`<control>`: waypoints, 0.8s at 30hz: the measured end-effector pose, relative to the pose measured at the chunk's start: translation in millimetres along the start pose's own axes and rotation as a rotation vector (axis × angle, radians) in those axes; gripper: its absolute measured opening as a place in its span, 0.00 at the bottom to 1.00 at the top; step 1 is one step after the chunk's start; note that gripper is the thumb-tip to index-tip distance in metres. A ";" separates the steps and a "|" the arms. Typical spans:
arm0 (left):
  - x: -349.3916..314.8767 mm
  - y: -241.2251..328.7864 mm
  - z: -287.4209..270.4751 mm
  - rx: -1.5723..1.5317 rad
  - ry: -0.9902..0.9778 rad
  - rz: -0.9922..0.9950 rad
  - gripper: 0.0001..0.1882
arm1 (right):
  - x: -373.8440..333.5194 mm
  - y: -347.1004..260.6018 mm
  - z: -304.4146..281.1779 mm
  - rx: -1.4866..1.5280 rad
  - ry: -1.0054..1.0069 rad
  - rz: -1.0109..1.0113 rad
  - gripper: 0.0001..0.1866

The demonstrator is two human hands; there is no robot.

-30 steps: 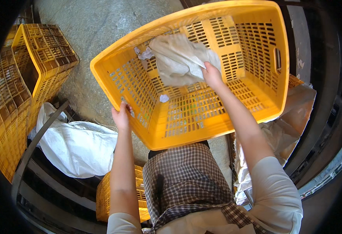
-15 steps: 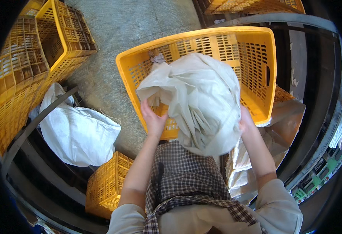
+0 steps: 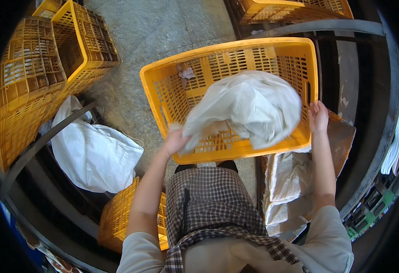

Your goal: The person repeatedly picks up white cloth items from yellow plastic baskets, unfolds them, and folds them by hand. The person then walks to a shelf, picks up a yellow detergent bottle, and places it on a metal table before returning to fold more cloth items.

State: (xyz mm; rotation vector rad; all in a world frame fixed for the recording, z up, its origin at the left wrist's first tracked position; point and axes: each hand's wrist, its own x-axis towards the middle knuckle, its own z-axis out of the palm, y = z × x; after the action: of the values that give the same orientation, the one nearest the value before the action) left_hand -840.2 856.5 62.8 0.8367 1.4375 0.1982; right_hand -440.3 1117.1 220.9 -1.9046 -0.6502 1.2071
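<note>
A white woven sack (image 3: 249,102), blurred by motion, lies bunched over a yellow slotted plastic crate (image 3: 229,44). My left hand (image 3: 176,140) is closed on a corner of the sack at the crate's near left side. My right hand (image 3: 318,117) is beside the crate's right rim, apart from the sack, its fingers loosely bent and nothing seen in them. Whether it touches the rim is hard to make out. A crumpled pale scrap (image 3: 188,73) sits inside the crate at the far left.
Tall yellow crates (image 3: 31,86) stand at the left, with another crate (image 3: 295,11) at the top right. A second white sack (image 3: 97,157) and a small yellow crate (image 3: 124,214) lie left of me. Curved metal bars (image 3: 49,132) cross both sides. An open cardboard box (image 3: 295,177) stands at right.
The sack has moved right and down into the crate, uncovering its far left corner. My right hand has let go of the sack and moved right; my left moved slightly down.
</note>
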 end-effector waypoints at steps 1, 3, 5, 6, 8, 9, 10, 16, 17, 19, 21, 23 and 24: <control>-7.1 13.2 5.6 -0.139 -0.065 0.003 0.15 | -2.1 13.9 5.7 -0.212 0.096 -0.276 0.04; -17.0 49.5 25.7 -0.625 -0.204 -0.043 0.14 | -43.4 43.5 7.9 -0.579 -0.494 -0.496 0.03; -17.6 101.4 50.1 -1.330 -0.241 -0.039 0.12 | -104.4 75.2 17.3 -1.203 -0.991 -0.349 0.23; -12.9 127.3 57.3 -1.526 -0.228 -0.151 0.11 | -132.7 88.0 23.9 -1.043 -1.208 -0.120 0.46; -14.0 171.5 73.7 -1.645 -0.349 -0.027 0.13 | -167.0 106.1 38.2 -0.921 -1.193 0.042 0.57; -16.3 186.6 77.0 -1.638 -0.373 0.043 0.14 | -170.0 113.5 50.3 -0.654 -0.990 -0.052 0.50; -21.2 192.8 75.4 -1.571 -0.180 0.178 0.13 | -163.8 111.9 56.3 -0.494 -0.808 -0.043 0.44; -50.2 128.0 62.3 -0.658 0.710 0.197 0.22 | -107.1 68.4 71.9 0.207 -0.417 0.394 0.25; -47.3 115.6 70.5 -0.535 0.535 0.008 0.25 | -106.6 60.0 73.8 0.312 -0.402 0.477 0.24; -30.4 108.5 103.5 -0.326 0.519 0.212 0.27 | -114.5 46.7 78.5 0.311 -0.405 0.528 0.25; -7.4 107.2 126.5 -0.280 0.569 0.318 0.28 | -122.6 36.4 83.1 0.408 -0.471 0.567 0.25; 24.4 107.7 132.8 -0.414 0.668 0.344 0.28 | -122.4 27.1 81.6 0.326 -0.436 0.594 0.26; 33.2 104.4 126.1 -0.250 0.687 0.355 0.18 | -119.0 23.3 78.0 0.327 -0.459 0.646 0.26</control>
State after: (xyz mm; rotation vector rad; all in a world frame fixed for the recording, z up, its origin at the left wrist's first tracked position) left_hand -681.5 901.6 89.0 0.8487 1.8310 0.9918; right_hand -560.7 1040.9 243.2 -1.6043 -0.0247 2.0519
